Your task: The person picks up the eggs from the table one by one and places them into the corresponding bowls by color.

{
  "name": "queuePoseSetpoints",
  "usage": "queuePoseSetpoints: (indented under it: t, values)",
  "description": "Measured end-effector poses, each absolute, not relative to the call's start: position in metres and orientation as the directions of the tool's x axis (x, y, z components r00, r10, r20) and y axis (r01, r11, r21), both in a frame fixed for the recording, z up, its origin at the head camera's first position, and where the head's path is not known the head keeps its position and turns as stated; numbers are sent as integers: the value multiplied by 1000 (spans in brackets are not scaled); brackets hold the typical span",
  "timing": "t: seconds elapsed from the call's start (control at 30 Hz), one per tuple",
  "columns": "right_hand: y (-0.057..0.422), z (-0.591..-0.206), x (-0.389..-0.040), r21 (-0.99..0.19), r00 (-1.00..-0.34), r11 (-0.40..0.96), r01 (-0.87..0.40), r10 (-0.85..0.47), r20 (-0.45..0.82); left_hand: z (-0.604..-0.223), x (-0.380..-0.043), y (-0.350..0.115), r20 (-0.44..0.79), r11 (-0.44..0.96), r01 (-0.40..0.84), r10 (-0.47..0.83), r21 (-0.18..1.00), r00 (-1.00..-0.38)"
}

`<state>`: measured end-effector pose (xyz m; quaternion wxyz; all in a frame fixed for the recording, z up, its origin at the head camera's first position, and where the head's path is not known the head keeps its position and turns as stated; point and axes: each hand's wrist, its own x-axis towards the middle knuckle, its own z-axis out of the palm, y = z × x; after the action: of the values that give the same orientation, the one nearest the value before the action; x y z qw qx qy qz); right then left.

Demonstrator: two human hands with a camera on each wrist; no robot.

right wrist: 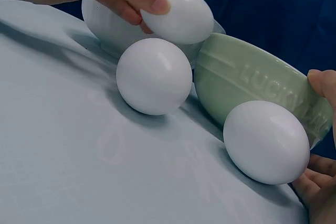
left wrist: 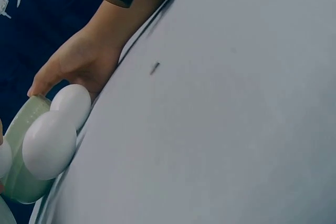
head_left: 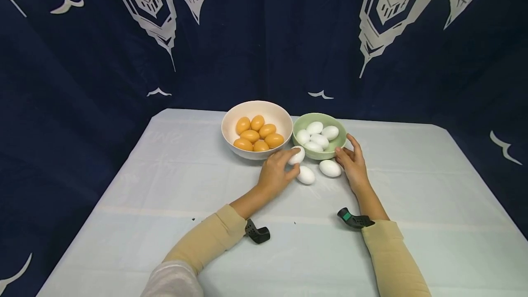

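My left hand (head_left: 275, 173) pinches a white egg (head_left: 296, 155) between thumb and fingers, raised above the table at the front left of a green bowl (right wrist: 231, 80). Thumb on the rim and fingers lower on the side, my right hand (head_left: 354, 164) holds that bowl at its right. Several white eggs (head_left: 319, 140) lie inside it. On the table in front are two more white eggs, one (head_left: 305, 175) just below the left hand's egg and one (head_left: 330, 168) near the right fingertips. In the left wrist view the left hand is almost wholly out of frame.
Left of the green bowl stands a larger cream bowl (head_left: 268, 107) with several orange eggs (head_left: 249, 136) in it. Both bowls are near the far edge of the white-covered table (head_left: 173, 159). A dark blue patterned curtain (head_left: 264, 49) hangs behind.
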<state>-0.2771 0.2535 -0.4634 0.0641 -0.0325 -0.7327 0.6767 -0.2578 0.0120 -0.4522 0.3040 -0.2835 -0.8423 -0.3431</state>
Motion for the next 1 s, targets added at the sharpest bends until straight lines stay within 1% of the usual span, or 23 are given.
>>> queuePoseSetpoints:
  t: [0.23, 0.5, 0.7, 0.77, 1.0]
  values:
    - [253, -464, -277, -996, -990, 85, -30, 135, 42, -443, -263, 17, 707, 546, 704, 261, 454, -658]
    - [252, -463, -276, -995, -989, 99, -33, 141, 46, -430, -270, 28, 694, 543, 699, 266, 465, -669]
    - [251, -459, -274, -996, -992, 80, -29, 122, 38, -426, -274, 35, 690, 528, 701, 265, 480, -673]
    - [252, -459, -274, -996, -992, 82, -33, 118, 43, -424, -276, 38, 681, 524, 697, 269, 490, -681]
    - [254, -464, -277, -995, -991, 85, -54, 120, 65, -417, -284, 48, 601, 522, 640, 273, 563, -751]
